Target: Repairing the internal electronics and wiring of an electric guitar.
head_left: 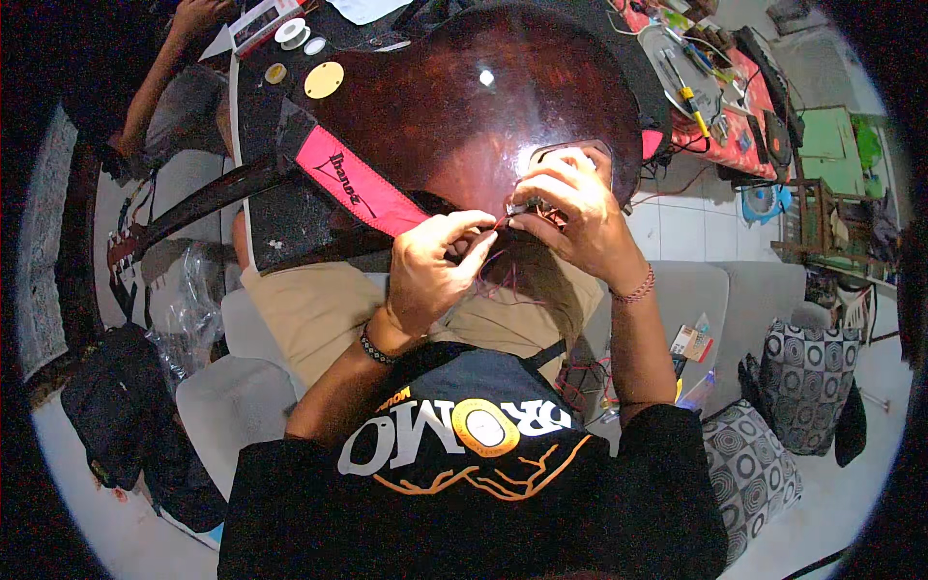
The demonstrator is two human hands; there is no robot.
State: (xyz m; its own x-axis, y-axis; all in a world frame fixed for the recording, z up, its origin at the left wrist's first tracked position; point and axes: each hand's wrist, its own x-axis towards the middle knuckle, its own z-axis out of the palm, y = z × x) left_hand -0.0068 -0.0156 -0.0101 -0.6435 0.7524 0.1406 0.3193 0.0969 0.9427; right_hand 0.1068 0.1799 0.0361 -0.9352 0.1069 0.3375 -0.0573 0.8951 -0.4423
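On the left of the guitar body (pixel 464 116), we see its dark neck (pixel 213 198) stretched out beyond the bench (pixel 280 242). The body lies with its smooth back upward, probably so that its near side faces the person. The pink strap (pixel 358 179) lies at the body's left, maybe pushed there to leave space for the hands. In front of the body's near edge, the left hand (pixel 435 261) has its fingers closed in a pinch on thin wires (pixel 498 275), which hang loosely over the lap. The right hand (pixel 570 208) is against the body's near side, its fingers gripping a small part beside these wires; we cannot tell its kind. We think both hands meet closely because such fine pieces need steadying. To the body's right lies a yellow pen-like tool (pixel 692 104).
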